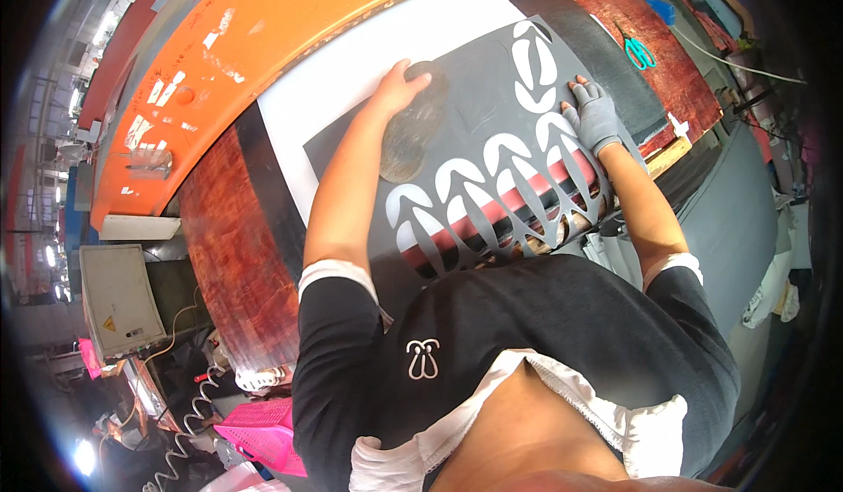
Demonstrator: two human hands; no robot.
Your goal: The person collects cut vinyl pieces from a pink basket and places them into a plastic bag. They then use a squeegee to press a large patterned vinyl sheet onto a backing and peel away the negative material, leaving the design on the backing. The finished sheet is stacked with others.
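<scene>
A dark grey sheet [479, 105] lies across the table, with several sole-shaped and curved openings cut through its right and near parts. On its left part rests a worn, sole-shaped cutting die [414, 141], dull brown-grey on top. My bare left hand [404, 86] grips the die's far end, thumb and fingers curled at its edge. At the sheet's right edge, my right hand [594, 116] lies flat in a grey fingerless glove, fingers stretched out and fingertips bare. It sits beside the cut-outs and holds nothing. The die's underside is hidden.
A white board [294, 119] lies under the sheet. An orange machine beam [255, 26] spans the far side. Teal-handled scissors [639, 53] lie on the red-brown tabletop [233, 228] at right. A grey electrical box [121, 301] and a pink basket [263, 435] stand left.
</scene>
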